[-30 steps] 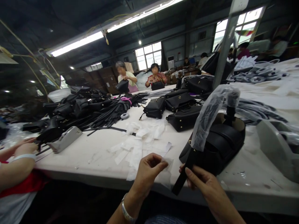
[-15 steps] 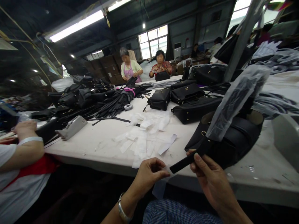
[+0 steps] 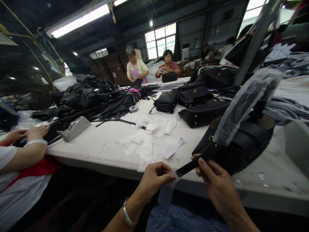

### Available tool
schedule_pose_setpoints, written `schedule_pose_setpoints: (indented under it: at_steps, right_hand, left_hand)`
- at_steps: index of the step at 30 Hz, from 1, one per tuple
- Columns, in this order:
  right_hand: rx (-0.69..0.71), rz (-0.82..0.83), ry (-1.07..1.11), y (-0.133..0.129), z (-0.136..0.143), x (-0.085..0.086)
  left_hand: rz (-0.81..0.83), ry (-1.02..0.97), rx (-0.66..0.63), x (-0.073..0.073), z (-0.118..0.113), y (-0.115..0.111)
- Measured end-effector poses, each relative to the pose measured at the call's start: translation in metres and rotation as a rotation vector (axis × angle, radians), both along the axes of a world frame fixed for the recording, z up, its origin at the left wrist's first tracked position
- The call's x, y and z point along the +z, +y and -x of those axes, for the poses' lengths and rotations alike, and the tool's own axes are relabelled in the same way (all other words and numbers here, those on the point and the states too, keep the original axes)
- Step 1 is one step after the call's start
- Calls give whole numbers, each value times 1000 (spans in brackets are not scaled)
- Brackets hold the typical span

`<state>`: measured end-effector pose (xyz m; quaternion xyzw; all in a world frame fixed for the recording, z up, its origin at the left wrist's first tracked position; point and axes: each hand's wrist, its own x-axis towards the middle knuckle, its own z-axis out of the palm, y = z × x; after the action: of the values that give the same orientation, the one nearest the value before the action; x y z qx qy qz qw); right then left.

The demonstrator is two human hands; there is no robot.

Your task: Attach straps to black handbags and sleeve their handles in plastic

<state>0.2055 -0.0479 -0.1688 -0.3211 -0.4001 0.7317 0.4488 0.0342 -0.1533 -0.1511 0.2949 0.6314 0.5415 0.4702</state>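
My left hand (image 3: pixel 158 175) pinches a translucent plastic strip (image 3: pixel 166 195), which hangs below the fingers at the table's front edge. The strip's upper part meets the free end of a black strap (image 3: pixel 189 167); whether it wraps round the end I cannot tell. My right hand (image 3: pixel 214 175) is closed on the strap, thumb on top, just right of that end. The strap runs up to a black handbag (image 3: pixel 251 145) resting on the table. Clear plastic wrap (image 3: pixel 238 116) covers the bag's handle.
White plastic strips (image 3: pixel 149 138) lie mid-table. Black handbags (image 3: pixel 202 112) stand behind, with bundled black straps (image 3: pixel 118 104) to the left. A grey tape dispenser (image 3: pixel 74 129) sits near a co-worker's arm (image 3: pixel 36 137). A slanted metal post (image 3: pixel 253 42) rises at right. Two people work across the table.
The plastic strip in my left hand has come up against the strap's end, overlapping it. My right hand keeps its hold. The co-worker's hands at left have shifted right.
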Motion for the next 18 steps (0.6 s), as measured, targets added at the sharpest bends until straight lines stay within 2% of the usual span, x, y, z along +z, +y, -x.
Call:
schedule_pose_setpoints:
  at_steps: [5, 10, 15, 18]
  right_hand:
    - [1, -126, -185, 4, -4, -9]
    - [4, -234, -326, 8, -8, -5]
    - [-40, -172, -217, 11, -10, -7]
    - [-88, -124, -212, 14, -11, -11]
  left_hand:
    - [-57, 34, 41, 0, -7, 10]
    - [-144, 29, 46, -3, -24, 35]
    - [-251, -48, 48, -7, -42, 65]
    - [-300, -92, 47, -3, -53, 84]
